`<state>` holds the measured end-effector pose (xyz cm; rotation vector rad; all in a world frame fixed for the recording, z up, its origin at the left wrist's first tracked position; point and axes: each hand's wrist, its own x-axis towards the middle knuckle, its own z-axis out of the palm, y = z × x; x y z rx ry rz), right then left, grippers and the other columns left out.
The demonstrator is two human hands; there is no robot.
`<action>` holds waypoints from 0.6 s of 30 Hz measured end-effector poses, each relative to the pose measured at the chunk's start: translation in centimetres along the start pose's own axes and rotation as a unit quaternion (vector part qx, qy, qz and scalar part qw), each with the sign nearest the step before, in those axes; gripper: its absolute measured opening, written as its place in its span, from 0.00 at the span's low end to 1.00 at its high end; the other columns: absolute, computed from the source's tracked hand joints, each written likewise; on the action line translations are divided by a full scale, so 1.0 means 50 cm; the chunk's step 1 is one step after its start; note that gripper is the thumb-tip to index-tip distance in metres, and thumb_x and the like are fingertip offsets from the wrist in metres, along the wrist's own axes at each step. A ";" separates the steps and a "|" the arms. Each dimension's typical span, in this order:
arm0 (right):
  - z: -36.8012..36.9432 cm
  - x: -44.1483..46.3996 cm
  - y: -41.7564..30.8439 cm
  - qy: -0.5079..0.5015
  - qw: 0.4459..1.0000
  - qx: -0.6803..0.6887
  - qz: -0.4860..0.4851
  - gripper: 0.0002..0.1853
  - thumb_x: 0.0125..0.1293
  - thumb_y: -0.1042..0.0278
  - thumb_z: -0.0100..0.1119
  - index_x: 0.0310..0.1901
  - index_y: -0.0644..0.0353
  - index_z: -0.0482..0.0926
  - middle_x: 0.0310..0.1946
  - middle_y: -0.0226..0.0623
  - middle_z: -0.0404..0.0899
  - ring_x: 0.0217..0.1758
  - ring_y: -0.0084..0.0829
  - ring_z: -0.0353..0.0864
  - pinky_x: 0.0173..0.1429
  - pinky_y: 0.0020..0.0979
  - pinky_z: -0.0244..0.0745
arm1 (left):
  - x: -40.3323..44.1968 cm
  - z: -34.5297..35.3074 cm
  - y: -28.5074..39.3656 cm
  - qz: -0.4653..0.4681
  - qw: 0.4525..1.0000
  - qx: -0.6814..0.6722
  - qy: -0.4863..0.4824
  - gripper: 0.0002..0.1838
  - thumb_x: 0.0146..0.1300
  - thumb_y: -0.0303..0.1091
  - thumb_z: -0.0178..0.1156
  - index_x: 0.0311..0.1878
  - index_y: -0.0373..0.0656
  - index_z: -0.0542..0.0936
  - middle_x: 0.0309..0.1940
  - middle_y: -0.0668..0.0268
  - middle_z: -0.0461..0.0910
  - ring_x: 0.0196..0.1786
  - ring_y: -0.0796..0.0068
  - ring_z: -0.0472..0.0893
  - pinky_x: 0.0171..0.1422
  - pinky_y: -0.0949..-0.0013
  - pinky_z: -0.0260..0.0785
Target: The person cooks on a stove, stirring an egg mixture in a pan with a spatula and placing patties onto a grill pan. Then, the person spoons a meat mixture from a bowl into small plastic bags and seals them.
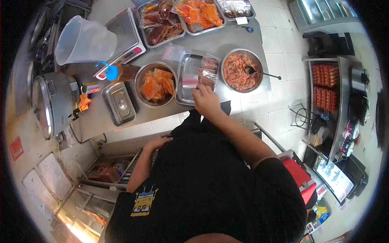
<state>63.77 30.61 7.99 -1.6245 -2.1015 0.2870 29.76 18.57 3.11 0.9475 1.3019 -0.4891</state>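
Observation:
My right hand (206,101) is over the near end of a rectangular metal tray (181,98), its fingers curled at the edge of a flat clear plastic bag of meat (208,77). More clear bags lie flat in the tray to the left, one with a pinkish strip. To the right stands a round steel bowl (225,83) of chopped raw meat (239,73), a black spoon (263,73) resting in it. Left of the tray, a steel bowl (139,95) holds orange packets (156,87). My left hand (158,142) rests with fingers stretched out against my side, holding nothing.
Trays of dark packets (160,30) and orange packets (202,14) line the table's far side. A scale (125,36), a translucent jug (85,42), a blue-capped bottle (121,72) and a lidded steel container (119,104) stand left. Blue scissors (248,29) lie at the far right.

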 end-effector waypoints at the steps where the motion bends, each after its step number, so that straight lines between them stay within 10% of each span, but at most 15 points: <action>1: 0.006 -0.002 -0.008 -0.018 1.000 0.000 -0.011 0.17 0.59 0.71 0.63 0.51 0.56 0.79 0.50 0.39 0.79 0.47 0.43 0.81 0.42 0.41 0.82 | -0.011 -0.001 0.017 -0.026 1.000 0.014 0.008 0.35 0.63 0.61 0.66 0.67 0.49 0.79 0.55 0.57 0.84 0.55 0.65 0.81 0.59 0.64 0.72; 8: 0.057 0.011 0.000 -0.224 0.973 -0.060 0.019 0.21 0.62 0.69 0.60 0.58 0.52 0.80 0.55 0.40 0.77 0.52 0.43 0.81 0.44 0.41 0.84 | 0.039 0.020 -0.060 0.023 0.998 -0.050 0.025 0.36 0.62 0.62 0.67 0.66 0.49 0.80 0.56 0.58 0.84 0.57 0.61 0.81 0.62 0.60 0.71; 18: 0.114 0.021 0.029 -0.260 0.962 -0.004 0.077 0.14 0.60 0.68 0.60 0.49 0.53 0.82 0.51 0.37 0.84 0.53 0.44 0.85 0.49 0.45 0.83 | -0.034 -0.004 0.029 -0.013 0.999 -0.038 0.024 0.40 0.60 0.62 0.68 0.70 0.48 0.76 0.65 0.51 0.78 0.69 0.56 0.76 0.71 0.60 0.67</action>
